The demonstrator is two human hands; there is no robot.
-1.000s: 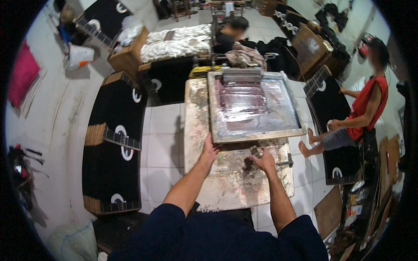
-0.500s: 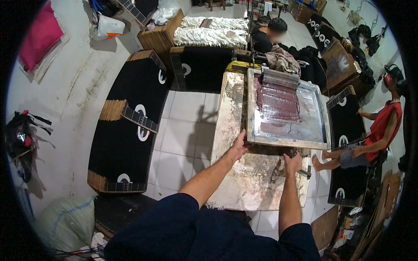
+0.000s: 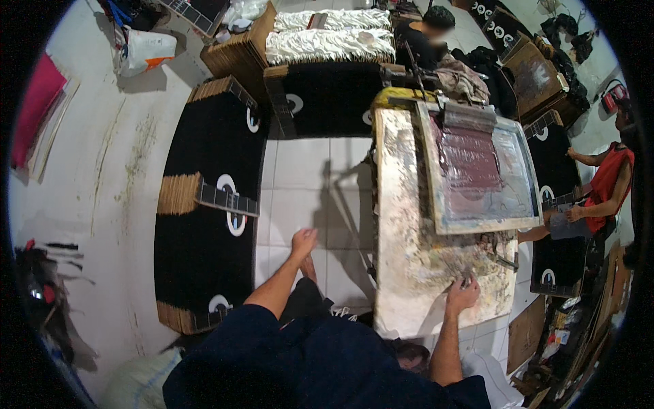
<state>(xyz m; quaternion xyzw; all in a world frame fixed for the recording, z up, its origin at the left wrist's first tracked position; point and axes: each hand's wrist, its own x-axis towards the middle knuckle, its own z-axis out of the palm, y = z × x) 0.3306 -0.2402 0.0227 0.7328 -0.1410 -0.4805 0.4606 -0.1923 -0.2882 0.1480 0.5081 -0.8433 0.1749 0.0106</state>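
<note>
My left hand [image 3: 304, 243] hangs over the floor tiles, left of the table, its fingers curled in with nothing showing in them. My right hand [image 3: 463, 293] is low over the worn, stained table [image 3: 402, 273], fingers pinched together. A small dark bit shows at those fingertips, too small to name. Beyond the right hand, a screen printing frame [image 3: 487, 226] sits over the table's far part. Dark maroon ink [image 3: 470, 160] coats the left part of its mesh. A wide squeegee [image 3: 470, 117] rests at the frame's far end.
Stacked black boards with guitar-like prints [image 3: 211, 150] stand at the left, with another black stack [image 3: 327, 102] ahead. White cloth-like bundles [image 3: 330, 44] lie behind. One person [image 3: 426, 37] is at the back; another in a red top [image 3: 610, 180] stands at the right.
Both hands have left the frame's near edge. The left swung out left over the floor; the right drew back toward me. The view has shifted, so the table sits further right.
</note>
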